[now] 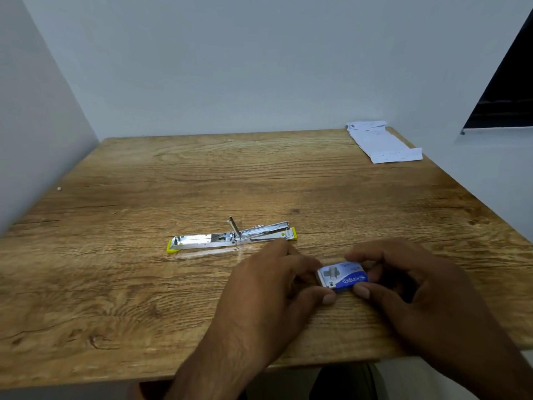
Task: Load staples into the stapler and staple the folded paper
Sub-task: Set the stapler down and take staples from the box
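Observation:
A silver stapler (230, 238) with yellow-green ends lies unfolded flat in the middle of the wooden table (144, 284), its top swung open. Just in front and right of it, both hands hold a small blue-and-white staple box (343, 277). My right hand (409, 287) pinches the box between thumb and fingers at its right end. My left hand (271, 287) touches the box's left end with its thumb and fingertips. The folded white paper (383, 142) lies at the table's far right corner, away from both hands.
Pale walls close the table at the back and the left. A dark window edge (501, 111) shows at the upper right. The table's front edge runs just under my forearms.

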The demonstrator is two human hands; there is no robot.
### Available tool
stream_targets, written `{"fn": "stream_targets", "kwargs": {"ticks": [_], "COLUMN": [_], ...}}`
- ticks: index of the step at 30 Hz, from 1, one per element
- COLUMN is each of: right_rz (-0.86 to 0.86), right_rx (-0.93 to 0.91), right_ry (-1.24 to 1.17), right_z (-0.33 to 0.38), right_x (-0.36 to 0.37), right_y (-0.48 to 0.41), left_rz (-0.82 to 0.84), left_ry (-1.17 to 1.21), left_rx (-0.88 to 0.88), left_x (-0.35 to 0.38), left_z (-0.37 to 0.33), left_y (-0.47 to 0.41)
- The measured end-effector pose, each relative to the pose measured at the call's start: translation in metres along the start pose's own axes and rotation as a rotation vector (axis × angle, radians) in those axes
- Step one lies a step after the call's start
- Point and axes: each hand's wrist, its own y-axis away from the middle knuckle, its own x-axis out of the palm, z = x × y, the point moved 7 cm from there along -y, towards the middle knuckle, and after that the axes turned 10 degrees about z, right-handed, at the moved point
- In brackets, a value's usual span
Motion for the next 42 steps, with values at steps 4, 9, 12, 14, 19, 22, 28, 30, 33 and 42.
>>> {"fn": "stream_targets", "kwargs": {"ticks": [4,9,12,14,19,22,28,30,33,42], "right_rz": [0.046,0.083,0.054,0.032,0.032,0.008,0.007,0.015,0.05,0.188], "right_rx": [0.007,0.019,0.062,0.068,0.056,0.049,0.073,0.079,0.066,-0.047], "right_ry": [-0.001,-0.033,-0.105,-0.114,-0.063,-0.059,-0.011,0.0,0.088,0.301], "right_z": [0.003,0.003,-0.006,-0.008,-0.004,-0.006,-0.006,-0.004,0.003,0.033], "right_x": [-0.001,-0.002,-0.002,-0.002,-0.003,-0.004,-0.002,-0.003,-0.003,0.012], "right_y": [-0.003,-0.002,-0.002,0.0,0.001,0.002,0.001,0.001,0.005,-0.012], "left_rz": [0.008,0.008,-0.007,-0.014,-0.005,-0.009,-0.014,-0.009,0.012,0.035], "left_ry": [-0.006,0.013,0.119,0.176,0.168,0.14,0.104,0.099,0.068,0.02], "left_rx": [0.007,0.02,-0.008,-0.033,-0.04,-0.033,-0.032,-0.031,-0.021,0.018], "left_x": [0.001,0.001,-0.001,-0.002,-0.003,-0.005,-0.007,-0.008,-0.008,-0.005], "left_z": [0.003,0.002,0.006,0.01,0.008,0.005,0.002,0.001,0.0,0.001], "left_y": [-0.001,-0.001,-0.001,0.0,0.002,0.003,0.005,0.006,0.006,0.005]}}
